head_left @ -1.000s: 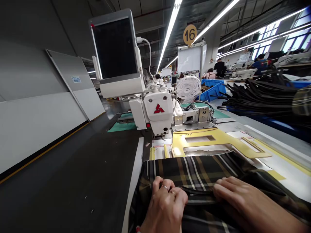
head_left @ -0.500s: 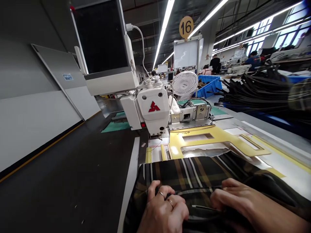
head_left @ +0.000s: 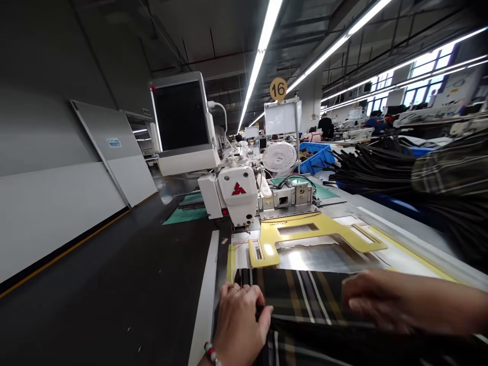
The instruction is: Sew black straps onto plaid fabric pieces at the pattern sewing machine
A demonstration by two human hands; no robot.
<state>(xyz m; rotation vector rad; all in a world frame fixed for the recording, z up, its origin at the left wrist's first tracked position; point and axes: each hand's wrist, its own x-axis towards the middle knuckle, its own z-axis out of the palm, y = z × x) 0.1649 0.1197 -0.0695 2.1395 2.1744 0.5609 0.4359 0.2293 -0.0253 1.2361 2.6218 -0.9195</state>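
Note:
A dark plaid fabric piece with yellow and white stripes lies on the table in front of me. My left hand grips its left fold with curled fingers, a ring showing and a bead bracelet at the wrist. My right hand rests on the fabric's right part, fingers together and blurred by motion. Beyond the fabric a yellow template frame lies on a shiny metal plate under the white sewing machine head.
A white-cased screen stands above the machine. A small white fan and a blue bin sit behind it. Stacks of dark fabric strips and plaid pieces fill the right side. Other people work far back.
My view has pulled back and lifted. The fabric has slid toward me, uncovering more of the metal plate. My right hand has lifted and shifted right; my left hand still grips the fold.

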